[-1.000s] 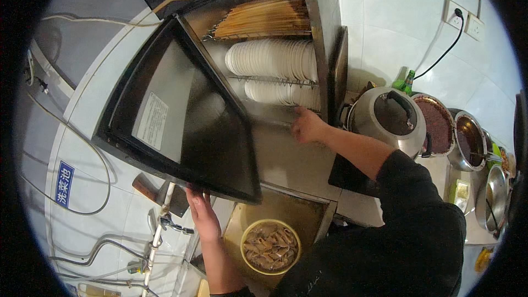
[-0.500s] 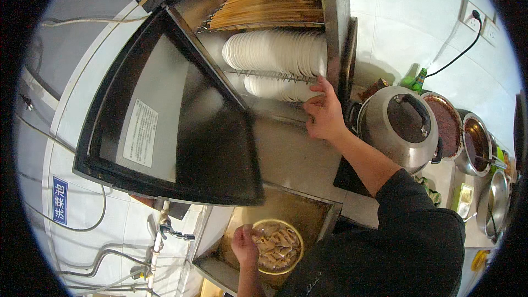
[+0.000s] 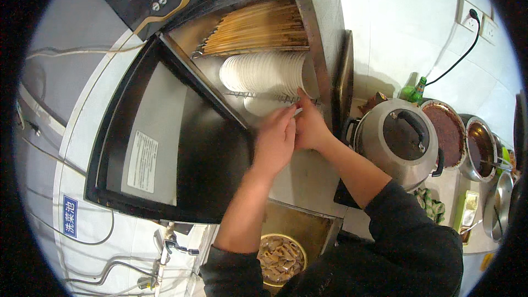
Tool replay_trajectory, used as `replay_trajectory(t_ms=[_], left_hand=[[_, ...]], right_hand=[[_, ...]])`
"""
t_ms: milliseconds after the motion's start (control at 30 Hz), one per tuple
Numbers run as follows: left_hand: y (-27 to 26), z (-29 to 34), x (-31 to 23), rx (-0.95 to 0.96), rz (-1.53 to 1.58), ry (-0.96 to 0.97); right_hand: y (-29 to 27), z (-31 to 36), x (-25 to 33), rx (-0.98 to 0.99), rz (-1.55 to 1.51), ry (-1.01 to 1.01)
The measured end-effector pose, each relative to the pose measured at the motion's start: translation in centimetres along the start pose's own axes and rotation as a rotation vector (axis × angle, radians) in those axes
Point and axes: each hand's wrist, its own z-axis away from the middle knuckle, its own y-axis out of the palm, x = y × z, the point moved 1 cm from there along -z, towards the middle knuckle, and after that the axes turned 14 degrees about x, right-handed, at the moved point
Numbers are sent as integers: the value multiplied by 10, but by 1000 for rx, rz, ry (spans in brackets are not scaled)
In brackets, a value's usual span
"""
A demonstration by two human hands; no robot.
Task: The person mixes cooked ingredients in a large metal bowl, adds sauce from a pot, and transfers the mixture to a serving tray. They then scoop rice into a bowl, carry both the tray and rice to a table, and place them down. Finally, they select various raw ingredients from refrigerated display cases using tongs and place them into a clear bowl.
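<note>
In the open cabinet, a row of white plates [image 3: 261, 72] stands on edge in a wire rack. Below it, a second row of white plates [image 3: 258, 105] is partly covered by my hands. My left hand [image 3: 276, 140], smeared by motion, reaches to this lower row, and its fingers meet my right hand. At the row's right end is my right hand [image 3: 311, 125], thumb pointing up and fingers curled. A small white edge shows between the two hands; I cannot make out what it belongs to. Many wooden chopsticks [image 3: 256, 30] lie on the upper shelf.
The dark cabinet door [image 3: 209, 148] hangs open on the left. A lidded steel pot [image 3: 379, 143] stands right of the cabinet, with a pan of dark red food [image 3: 444, 135] and a steel bowl [image 3: 478, 151] beyond. Below, a yellow-rimmed bowl of food pieces [image 3: 281, 258] sits in the sink [image 3: 302, 223].
My left hand has risen from beside the food bowl to the lower plates, joining my right hand. My right hand has turned and curled its fingers. The view has shifted slightly.
</note>
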Motion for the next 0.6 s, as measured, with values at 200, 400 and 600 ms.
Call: replay_trajectory(t_ms=[200,400,600], left_hand=[[7,-64,0,242,-287,-139],[3,-89,8,423,-615,-169],[3,-88,2,357,-562,-144]], right_hand=[[5,1,5,34,-20,146],[-3,13,17,22,-414,296],[-10,23,11,-124,-522,274]])
